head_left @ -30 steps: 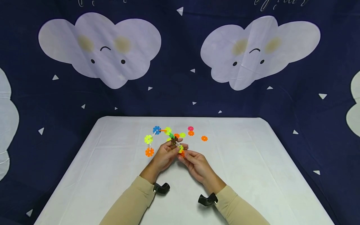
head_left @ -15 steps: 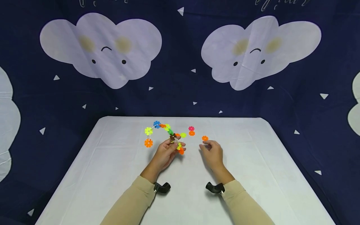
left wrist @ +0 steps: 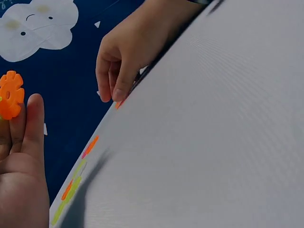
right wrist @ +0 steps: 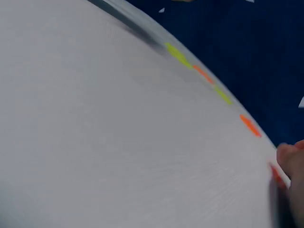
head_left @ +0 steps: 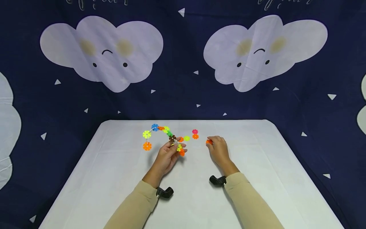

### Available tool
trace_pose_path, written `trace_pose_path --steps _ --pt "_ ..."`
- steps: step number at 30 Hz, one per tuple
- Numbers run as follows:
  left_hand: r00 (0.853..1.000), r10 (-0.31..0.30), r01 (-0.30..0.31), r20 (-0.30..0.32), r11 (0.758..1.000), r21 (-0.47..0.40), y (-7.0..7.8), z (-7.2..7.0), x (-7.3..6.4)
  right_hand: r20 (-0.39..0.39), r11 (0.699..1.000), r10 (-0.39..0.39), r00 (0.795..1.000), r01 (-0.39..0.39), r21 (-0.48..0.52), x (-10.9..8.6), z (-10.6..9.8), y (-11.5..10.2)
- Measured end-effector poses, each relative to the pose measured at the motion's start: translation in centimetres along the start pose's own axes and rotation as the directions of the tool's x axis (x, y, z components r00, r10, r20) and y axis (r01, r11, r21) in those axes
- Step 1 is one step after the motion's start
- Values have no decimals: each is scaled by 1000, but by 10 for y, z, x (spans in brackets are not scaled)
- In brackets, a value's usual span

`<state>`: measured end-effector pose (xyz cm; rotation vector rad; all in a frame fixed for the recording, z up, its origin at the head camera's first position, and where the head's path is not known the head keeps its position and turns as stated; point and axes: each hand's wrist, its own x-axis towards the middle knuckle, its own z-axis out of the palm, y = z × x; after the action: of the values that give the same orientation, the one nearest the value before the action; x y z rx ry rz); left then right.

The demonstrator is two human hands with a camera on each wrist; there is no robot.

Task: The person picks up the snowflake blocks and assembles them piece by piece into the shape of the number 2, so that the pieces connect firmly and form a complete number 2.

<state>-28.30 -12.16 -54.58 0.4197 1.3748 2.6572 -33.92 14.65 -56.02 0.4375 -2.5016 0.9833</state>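
Observation:
My left hand [head_left: 167,156] holds a curved chain of interlocking plastic snowflake discs [head_left: 169,134] by its brown and white part. The chain runs up through green, yellow and blue discs to a hanging orange disc [head_left: 147,146]. Its near end shows as an orange disc [left wrist: 10,97] beside the fingers in the left wrist view. Over the right part of the table, my right hand [head_left: 220,151] has thumb and fingertips at the rim of a loose orange snowflake disc [head_left: 209,142], which still lies on the table and is partly covered.
A pink disc [head_left: 195,131] and another orange disc [head_left: 195,136] lie between the hands. Closer to the left hand are a yellow disc [head_left: 186,138] and an orange disc [head_left: 181,139]. The white table [head_left: 251,159] ends at a dark cloud-patterned backdrop [head_left: 183,105].
My right hand has left the chain's near end and moved right to the loose orange snowflake disc. My left hand keeps hold of the chain, whose far part has risen and shifted slightly left.

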Motion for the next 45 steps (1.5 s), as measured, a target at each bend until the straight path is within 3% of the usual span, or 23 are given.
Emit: trace_pose_path --steps 4,7,9,12,15,20,28,34,45 --pt "997 26 -27 -66 999 -19 1 -2 0 -49 993 2 999 3 116 -12 -4 -12" --pt "995 35 -38 -91 999 -31 2 -2 0 -97 963 13 995 13 270 -23 -4 -26" --pt "995 42 -46 -89 998 -36 2 -3 0 -97 914 8 995 32 404 -30 -2 -37" --pt "995 55 -58 -78 998 -40 2 -4 1 -35 799 -5 999 25 601 -40 3 -56" --pt "997 58 -60 -56 998 -30 2 -4 2 37 689 -23 999 -11 724 -49 7 -75" --pt "999 39 -39 -20 999 -5 1 -3 0 73 598 -22 997 -46 801 -61 12 -95" --pt "999 24 -25 -46 999 -30 -1 0 -2 42 565 34 999 -54 823 -68 18 -103" --pt "998 48 -50 -46 998 -48 -1 2 -3 11 540 62 998 -43 840 -69 18 -106" --pt "996 81 -82 -22 993 -81 -2 6 -3 -8 549 110 994 -54 834 -69 17 -110"
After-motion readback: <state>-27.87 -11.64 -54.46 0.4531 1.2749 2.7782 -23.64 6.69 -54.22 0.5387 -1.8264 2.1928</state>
